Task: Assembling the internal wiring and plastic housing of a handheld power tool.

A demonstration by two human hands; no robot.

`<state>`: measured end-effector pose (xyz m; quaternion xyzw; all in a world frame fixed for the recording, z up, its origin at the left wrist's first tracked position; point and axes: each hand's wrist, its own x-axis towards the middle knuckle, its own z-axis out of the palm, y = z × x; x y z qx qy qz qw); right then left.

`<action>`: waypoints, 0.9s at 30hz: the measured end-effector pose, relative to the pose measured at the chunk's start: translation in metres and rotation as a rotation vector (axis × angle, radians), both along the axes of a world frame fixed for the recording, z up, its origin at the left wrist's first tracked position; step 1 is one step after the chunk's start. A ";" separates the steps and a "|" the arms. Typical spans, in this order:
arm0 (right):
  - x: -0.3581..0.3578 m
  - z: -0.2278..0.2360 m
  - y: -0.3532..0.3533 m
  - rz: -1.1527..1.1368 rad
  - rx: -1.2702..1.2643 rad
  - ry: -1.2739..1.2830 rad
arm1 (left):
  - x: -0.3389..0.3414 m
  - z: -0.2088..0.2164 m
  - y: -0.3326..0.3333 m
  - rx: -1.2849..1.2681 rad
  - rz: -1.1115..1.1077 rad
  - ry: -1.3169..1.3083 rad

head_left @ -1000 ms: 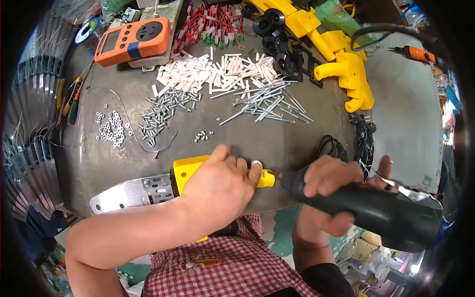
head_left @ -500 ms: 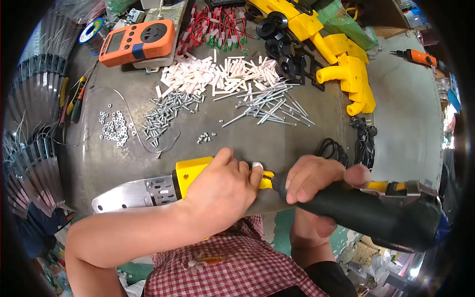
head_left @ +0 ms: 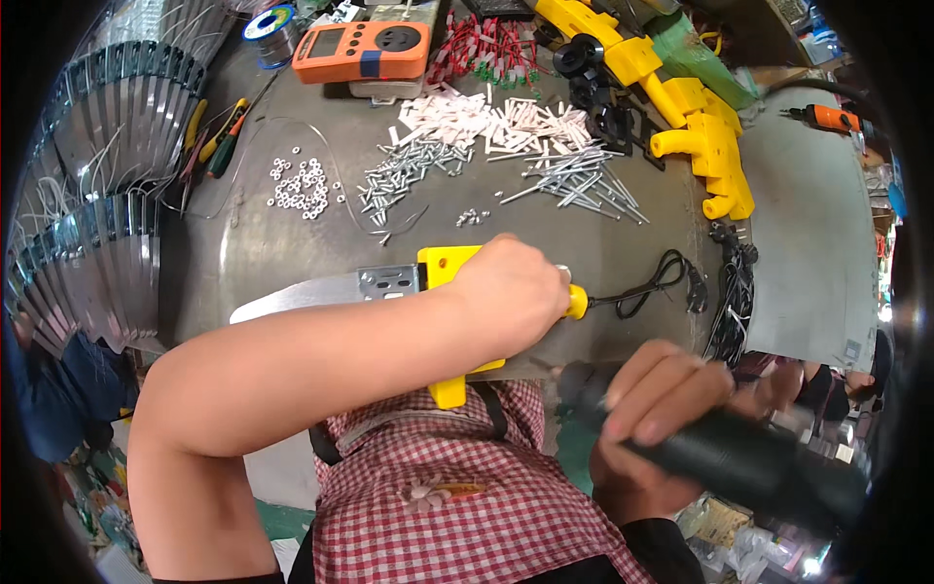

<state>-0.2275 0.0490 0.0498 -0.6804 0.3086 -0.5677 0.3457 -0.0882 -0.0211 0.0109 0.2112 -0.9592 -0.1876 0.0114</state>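
My left hand is wrapped round the handle of a yellow tool at the table's near edge. A flat metal blade with a slotted bracket extends left from its yellow body, partly behind my forearm. Below my forearm another yellow part of it shows. The rounded handle end sticks out right of my fist, with a black cord leading from it. My right hand grips a black power screwdriver, blurred by motion. Its tip points up-left, apart from the yellow tool.
Washers, short screws, long screws and pale ceramic pieces lie in piles beyond my hands. An orange meter stands behind them. Yellow housings line the right, bundled blades the left.
The screwdriver has drawn back from the yellow handle's end, down and toward me. The handle end and its cord now show. My view has shifted, so the table's contents appear higher and further right.
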 end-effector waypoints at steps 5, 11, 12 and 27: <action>0.010 0.008 0.017 0.388 -0.010 0.209 | 0.000 -0.006 0.004 -0.053 0.045 -0.013; 0.041 -0.009 0.026 0.198 -0.171 0.034 | 0.040 0.004 -0.010 -0.194 0.111 0.196; 0.040 -0.008 0.027 0.206 -0.152 0.091 | 0.056 0.018 -0.014 -0.092 0.238 0.129; 0.052 0.017 0.037 0.231 0.153 0.062 | 0.107 -0.006 -0.007 0.526 0.390 0.191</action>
